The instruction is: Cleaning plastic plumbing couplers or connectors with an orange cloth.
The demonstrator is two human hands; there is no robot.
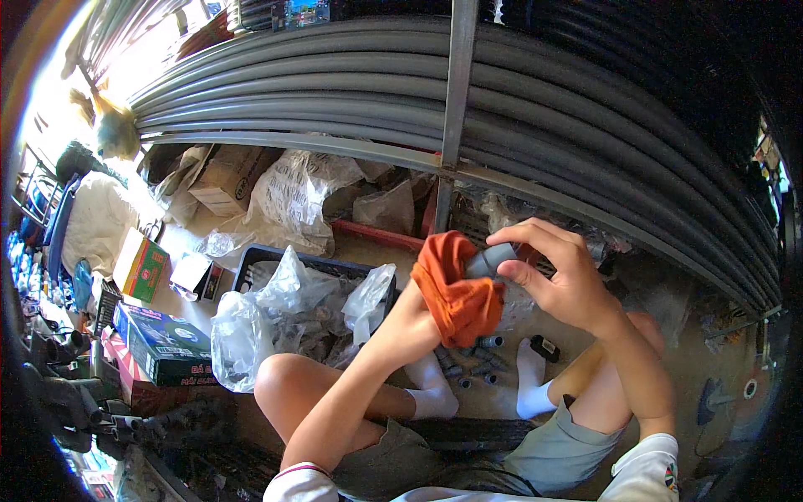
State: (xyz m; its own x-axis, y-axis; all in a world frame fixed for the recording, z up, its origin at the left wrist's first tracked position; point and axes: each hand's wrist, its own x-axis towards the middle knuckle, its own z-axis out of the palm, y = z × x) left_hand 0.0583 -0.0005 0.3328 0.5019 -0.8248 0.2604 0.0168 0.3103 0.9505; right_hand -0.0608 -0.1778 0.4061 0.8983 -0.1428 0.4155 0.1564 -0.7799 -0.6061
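An orange cloth (458,297) is bunched in my left hand (410,328), its fingers mostly covered by the folds. Out of the cloth pokes a short grey plastic pipe fitting (487,262). My right hand (559,272) pinches the far end of this fitting between thumb and fingers. Below my hands, several grey pipe fittings (487,360) lie on the floor between my feet. Beside my right foot sits a small black object (545,348) with a pale label.
To the left, a black crate (244,269) holds a clear plastic bag (242,339) and more grey fittings. Cardboard boxes (163,343) stand farther left. Ahead, long grey pipes (335,88) rest on a metal rack (456,92); sacks (293,192) lie underneath.
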